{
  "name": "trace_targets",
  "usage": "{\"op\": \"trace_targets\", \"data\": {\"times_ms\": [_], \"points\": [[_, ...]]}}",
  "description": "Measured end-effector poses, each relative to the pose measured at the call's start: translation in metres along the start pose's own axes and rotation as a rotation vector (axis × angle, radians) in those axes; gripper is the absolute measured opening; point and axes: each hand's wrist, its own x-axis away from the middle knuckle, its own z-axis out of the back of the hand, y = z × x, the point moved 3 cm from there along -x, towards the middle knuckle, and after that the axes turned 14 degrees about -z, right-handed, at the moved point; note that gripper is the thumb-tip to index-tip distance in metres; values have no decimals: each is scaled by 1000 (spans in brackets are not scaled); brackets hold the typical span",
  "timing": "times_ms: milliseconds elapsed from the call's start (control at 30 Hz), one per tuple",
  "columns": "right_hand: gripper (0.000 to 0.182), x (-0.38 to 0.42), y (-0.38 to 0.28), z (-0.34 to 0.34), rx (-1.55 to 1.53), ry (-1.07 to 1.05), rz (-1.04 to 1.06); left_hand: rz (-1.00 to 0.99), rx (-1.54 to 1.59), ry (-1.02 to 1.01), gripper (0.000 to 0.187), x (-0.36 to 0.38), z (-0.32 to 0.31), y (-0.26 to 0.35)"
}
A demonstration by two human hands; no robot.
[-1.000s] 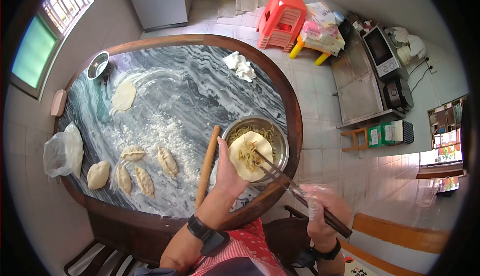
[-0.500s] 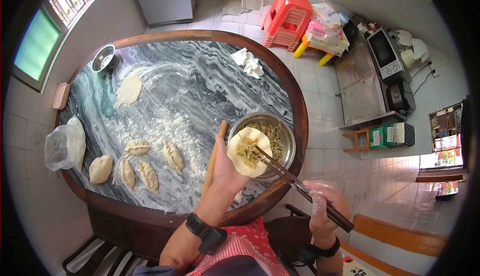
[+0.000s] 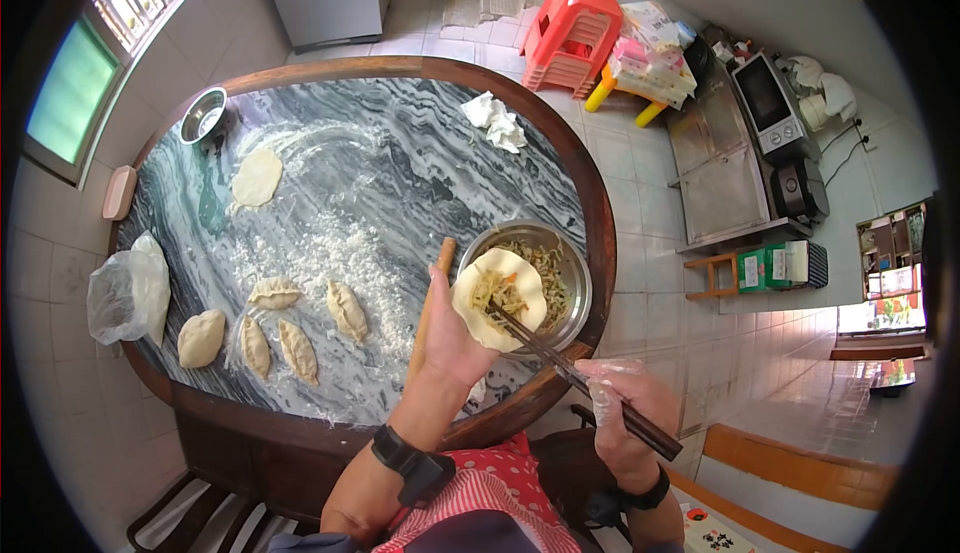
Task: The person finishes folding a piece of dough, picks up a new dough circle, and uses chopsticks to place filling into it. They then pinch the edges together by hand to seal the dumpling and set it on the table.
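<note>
On the palm of my left hand [image 3: 452,345] rests a round dumpling wrapper [image 3: 534,301], held from beneath, with shredded filling [image 3: 503,289] heaped in its middle. My right hand [image 3: 630,411] is closed around dark chopsticks [image 3: 565,366], whose tips touch the filling. White flour coats some of its fingers. Partly behind the wrapper stands a steel bowl [image 3: 586,298] with more shredded filling [image 3: 552,265]. A wooden rolling pin [image 3: 421,329] lies beside my left hand, partly hidden by it.
Several folded dumplings [image 3: 298,351], a lump of dough [image 3: 202,339] and a flat wrapper [image 3: 257,177] lie on the floured marble table [image 3: 400,173]. Around its edge are a small metal bowl [image 3: 203,116], a plastic bag [image 3: 128,288] and crumpled tissue [image 3: 494,121]. Red stools [image 3: 570,38] stand beyond.
The chopsticks' tips have moved left and slightly down across the filling, and my right hand has shifted left with them. My left hand still holds the wrapper in nearly the same place.
</note>
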Motion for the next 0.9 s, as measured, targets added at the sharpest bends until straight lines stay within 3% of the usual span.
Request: {"op": "trace_targets", "data": {"times_ms": [367,467,500,567,700,900], "points": [[11,-4,11,19,-101,117,-76,-90,-43,-126,69,-13,33,10],[14,-10,33,30,-250,267,-225,-87,-13,-66,74,-8,32,27],[14,-12,41,30,-250,271,-230,-107,86,-65,77,-6,32,32],[15,-17,70,24,-149,280,-377,-133,-10,21,77,-4,41,42],[16,-18,108,5,-159,248,-420,-152,-70,84,76,3,42,52],[17,-23,104,8,-54,220,-286,-133,-41,105,77,2,43,49]]}}
